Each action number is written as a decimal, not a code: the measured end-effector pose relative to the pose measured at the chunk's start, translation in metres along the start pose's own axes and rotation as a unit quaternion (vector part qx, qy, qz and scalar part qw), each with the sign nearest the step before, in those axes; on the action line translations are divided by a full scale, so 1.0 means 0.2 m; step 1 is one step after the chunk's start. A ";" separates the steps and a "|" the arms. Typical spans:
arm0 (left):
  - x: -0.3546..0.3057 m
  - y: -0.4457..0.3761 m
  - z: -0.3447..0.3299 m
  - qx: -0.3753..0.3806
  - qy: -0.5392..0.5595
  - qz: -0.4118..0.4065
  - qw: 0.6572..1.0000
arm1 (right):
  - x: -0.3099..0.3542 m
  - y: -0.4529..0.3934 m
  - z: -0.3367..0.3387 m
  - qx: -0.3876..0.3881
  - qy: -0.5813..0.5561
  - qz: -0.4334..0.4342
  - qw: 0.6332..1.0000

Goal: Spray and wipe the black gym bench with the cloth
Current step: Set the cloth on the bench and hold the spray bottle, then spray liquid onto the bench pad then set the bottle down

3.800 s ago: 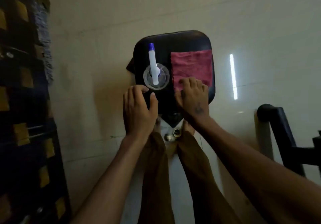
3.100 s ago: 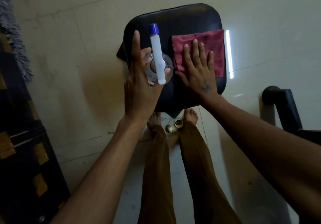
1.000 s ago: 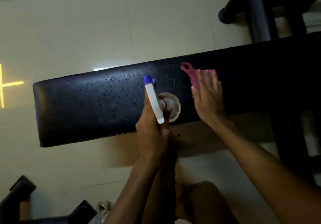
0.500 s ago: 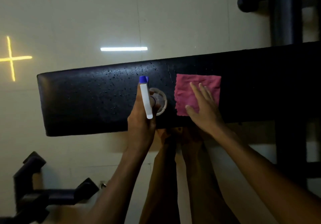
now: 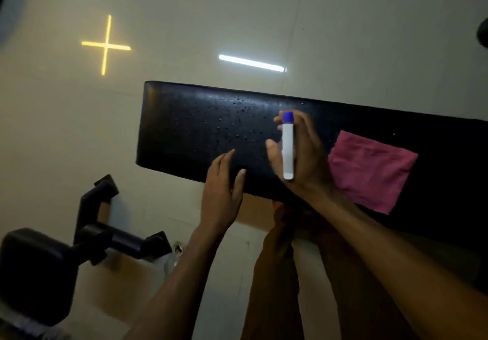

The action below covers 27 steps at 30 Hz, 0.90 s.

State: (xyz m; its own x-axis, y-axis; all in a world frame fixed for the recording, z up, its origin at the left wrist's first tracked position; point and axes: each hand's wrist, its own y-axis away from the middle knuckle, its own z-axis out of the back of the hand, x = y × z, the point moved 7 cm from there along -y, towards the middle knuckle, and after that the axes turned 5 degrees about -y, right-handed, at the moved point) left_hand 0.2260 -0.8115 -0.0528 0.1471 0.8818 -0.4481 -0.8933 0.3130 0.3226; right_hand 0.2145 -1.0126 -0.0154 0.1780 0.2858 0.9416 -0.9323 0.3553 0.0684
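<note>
The black gym bench runs across the view, its left half speckled with spray droplets. Over the bench's middle, my right hand is wrapped around the white spray bottle with its blue nozzle pointing away from me. My left hand is open, its fingertips at the bench's near edge, just left of the bottle. The pink cloth lies spread flat on the bench to the right of my right hand, with no hand on it.
A black padded machine part and metal frame stand on the floor at lower left. My legs in brown trousers are below the bench. A yellow cross and a white bar of light reflect on the tiled floor.
The bottle has passed from my left hand to my right. My right hand has left the cloth, which now lies free. The view has shifted so the bench sits further right.
</note>
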 end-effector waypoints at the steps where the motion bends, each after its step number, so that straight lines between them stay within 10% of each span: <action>1: 0.05 -0.03 -0.01 -0.014 -0.006 0.021 1.000 | 0.01 -0.03 -0.01 -0.004 -0.003 0.007 1.000; 6: 0.31 -0.26 -0.02 -0.098 -0.064 0.062 0.991 | 0.14 -0.14 -0.13 0.089 -0.042 0.014 0.995; 13: 0.66 -0.58 0.13 -0.198 -0.049 0.155 0.967 | 0.03 -0.17 -0.53 0.257 -0.139 -0.189 0.937; 27: 0.95 -0.52 0.16 -0.189 -0.043 0.138 0.971 | -0.05 -0.11 -0.80 0.340 -0.143 -0.297 0.881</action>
State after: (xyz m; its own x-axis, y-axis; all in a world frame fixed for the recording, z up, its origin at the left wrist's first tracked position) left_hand 0.3607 -0.6648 -0.1441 -0.0990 0.9447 -0.3125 -0.9936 -0.0766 0.0831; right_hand 0.2846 -0.8804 -0.0794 0.7013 -0.0403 0.7117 -0.6925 -0.2756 0.6667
